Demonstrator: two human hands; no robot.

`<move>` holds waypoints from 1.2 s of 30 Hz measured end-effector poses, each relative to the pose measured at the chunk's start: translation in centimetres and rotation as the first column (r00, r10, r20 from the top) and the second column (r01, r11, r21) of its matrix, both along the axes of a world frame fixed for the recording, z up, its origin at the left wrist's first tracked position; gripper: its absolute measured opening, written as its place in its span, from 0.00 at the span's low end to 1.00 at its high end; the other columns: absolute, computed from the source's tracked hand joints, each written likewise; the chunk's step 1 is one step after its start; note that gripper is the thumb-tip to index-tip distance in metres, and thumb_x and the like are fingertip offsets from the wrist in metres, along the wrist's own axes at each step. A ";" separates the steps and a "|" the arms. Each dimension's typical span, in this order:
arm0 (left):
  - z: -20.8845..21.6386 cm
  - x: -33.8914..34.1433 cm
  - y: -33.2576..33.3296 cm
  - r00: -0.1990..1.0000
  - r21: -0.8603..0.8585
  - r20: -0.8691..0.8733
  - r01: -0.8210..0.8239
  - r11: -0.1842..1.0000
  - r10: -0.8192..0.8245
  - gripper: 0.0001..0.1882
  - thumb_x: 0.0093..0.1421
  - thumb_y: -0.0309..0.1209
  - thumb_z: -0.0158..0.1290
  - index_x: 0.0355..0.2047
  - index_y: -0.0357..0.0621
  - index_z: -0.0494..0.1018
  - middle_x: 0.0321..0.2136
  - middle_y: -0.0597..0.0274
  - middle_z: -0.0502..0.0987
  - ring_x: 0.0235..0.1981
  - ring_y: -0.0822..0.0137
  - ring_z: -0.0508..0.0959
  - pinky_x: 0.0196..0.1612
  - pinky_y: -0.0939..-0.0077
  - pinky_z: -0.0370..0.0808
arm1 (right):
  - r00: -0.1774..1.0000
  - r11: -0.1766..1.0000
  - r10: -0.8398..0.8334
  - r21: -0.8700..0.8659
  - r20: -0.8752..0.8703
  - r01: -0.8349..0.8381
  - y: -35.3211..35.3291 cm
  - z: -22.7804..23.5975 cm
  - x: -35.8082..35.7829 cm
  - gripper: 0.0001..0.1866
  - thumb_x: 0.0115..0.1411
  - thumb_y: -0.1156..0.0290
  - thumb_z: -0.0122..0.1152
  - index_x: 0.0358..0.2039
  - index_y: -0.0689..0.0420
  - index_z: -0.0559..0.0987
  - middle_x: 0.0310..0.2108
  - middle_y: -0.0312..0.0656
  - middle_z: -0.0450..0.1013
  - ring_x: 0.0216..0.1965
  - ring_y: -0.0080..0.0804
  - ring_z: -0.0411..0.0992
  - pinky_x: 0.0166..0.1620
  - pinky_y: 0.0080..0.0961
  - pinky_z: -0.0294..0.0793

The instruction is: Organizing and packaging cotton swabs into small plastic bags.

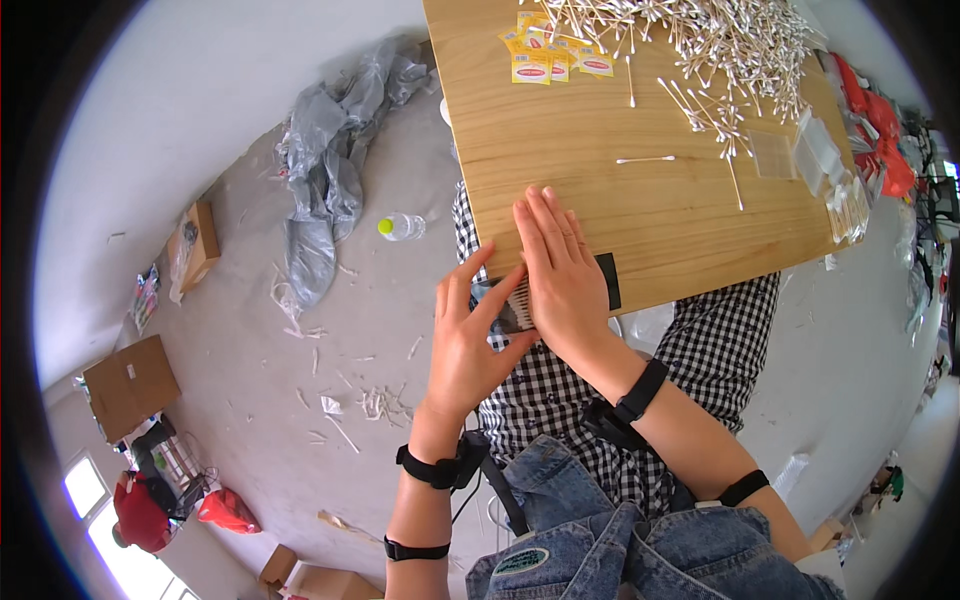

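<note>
At the table's near left corner, my left hand [465,340] grips a small clear plastic box [512,308] between thumb and fingers. A row of thin pale sticks, like cotton swabs, shows in the box; part of it is hidden behind my hands. My right hand [565,275] lies flat, fingers stretched out together, its edge against the box. A dark flat rectangle [607,281] shows beside my right hand at the table's edge. Loose cotton swabs [646,159] lie farther out on the wooden table [560,180].
A big heap of cotton swabs [740,45] covers the far right of the table. Yellow paper cards [532,68] lie far left, clear plastic boxes [818,150] at the right edge. On the floor are a bottle [402,227], grey plastic sheeting [325,160] and cardboard boxes [130,388].
</note>
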State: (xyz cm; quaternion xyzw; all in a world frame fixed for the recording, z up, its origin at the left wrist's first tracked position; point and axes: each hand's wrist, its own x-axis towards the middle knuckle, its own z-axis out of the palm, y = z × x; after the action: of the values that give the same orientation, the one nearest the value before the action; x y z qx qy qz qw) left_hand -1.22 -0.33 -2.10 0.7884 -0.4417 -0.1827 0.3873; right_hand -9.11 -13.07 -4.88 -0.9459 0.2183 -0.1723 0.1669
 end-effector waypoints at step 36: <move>-0.2 10.4 -21.4 0.902 0.135 0.062 -0.432 0.892 0.428 0.21 0.51 0.37 0.68 0.40 0.38 0.74 0.34 0.57 0.79 0.38 0.60 0.79 0.40 0.66 0.76 | 0.972 0.791 -0.180 0.610 0.154 0.050 -7.2 2.8 -7.5 0.21 0.67 0.75 0.53 0.60 0.60 0.69 0.66 0.52 0.60 0.69 0.51 0.57 0.67 0.40 0.58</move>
State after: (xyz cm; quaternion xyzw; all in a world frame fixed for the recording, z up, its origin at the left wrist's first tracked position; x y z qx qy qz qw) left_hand 9.21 -21.68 -2.28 0.8953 -0.2480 -0.1121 0.3527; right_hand -16.59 -20.28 -2.06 -0.8059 0.3007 -0.1997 0.4693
